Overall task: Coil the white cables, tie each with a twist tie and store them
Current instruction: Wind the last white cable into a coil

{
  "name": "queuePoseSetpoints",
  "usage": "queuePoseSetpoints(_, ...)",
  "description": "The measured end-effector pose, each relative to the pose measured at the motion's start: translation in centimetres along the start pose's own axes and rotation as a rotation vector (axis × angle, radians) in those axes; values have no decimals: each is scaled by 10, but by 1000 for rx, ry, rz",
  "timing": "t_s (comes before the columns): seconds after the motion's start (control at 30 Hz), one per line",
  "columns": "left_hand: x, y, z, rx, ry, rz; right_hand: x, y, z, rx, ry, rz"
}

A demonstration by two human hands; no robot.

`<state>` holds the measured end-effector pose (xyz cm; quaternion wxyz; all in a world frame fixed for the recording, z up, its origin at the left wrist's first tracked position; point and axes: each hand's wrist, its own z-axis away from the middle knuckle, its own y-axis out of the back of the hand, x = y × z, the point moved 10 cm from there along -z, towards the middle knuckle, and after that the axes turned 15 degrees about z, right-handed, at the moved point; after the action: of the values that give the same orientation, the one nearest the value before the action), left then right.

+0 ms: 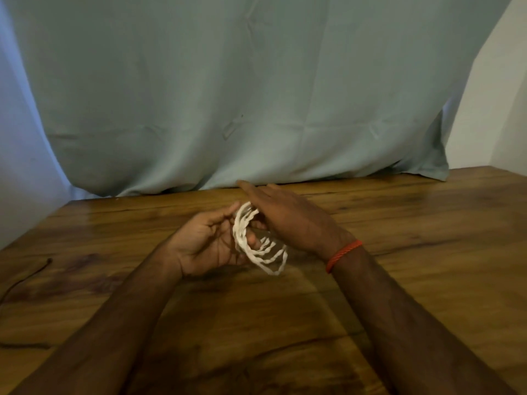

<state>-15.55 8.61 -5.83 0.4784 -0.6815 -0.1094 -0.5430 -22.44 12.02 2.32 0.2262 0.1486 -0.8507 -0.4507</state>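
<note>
- Head view: one white cable coil (258, 249) of several loops hung just above the wooden table (413, 212), between the two hands.
- The left hand (208, 243) gripped the coil's left side with its fingers curled round the loops. The right hand (288, 220) lay over the far end with straight fingers, clamping nothing.
- The coil's long axis ran from beneath the right fingers toward the near right, away from the left grip.
- Count: one cable, two hands, one dark cord (25, 277); no twist tie or storage place showed.
</note>
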Motion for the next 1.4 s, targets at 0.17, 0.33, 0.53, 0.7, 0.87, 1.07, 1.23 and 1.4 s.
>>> queuePoseSetpoints(0.17, -9, -5, -6, -1, 30, -32, 7, -14, 1, -94, -8, -91)
queuePoseSetpoints(0.33, -15, -2, -12, 60, 8, -27, 7, -20, 0, -129, -17, -101)
queuePoseSetpoints(0.53, -1, -18, -11, 70, -176, 189, 3, -12, -4, 7, -79, -232)
queuePoseSetpoints(0.7, 6, -15, -13, 32, -293, 175, 28, -3, 2, 255, -300, -545)
queuePoseSetpoints(0.87, 15, 3, -14, 169, -386, 273, 52, -30, 10, 286, -642, -1078)
queuePoseSetpoints(1.07, 27, 0, -2, 252, -522, 159, 52, -24, 4, 242, -571, -975)
queuePoseSetpoints(1.23, 44, -5, 15, 324, -640, -303, 55, -14, 5, 280, -537, -857)
queuePoseSetpoints(1.4, 60, -2, 31, 510, -763, -753, 32, -7, 0, 211, -357, -660)
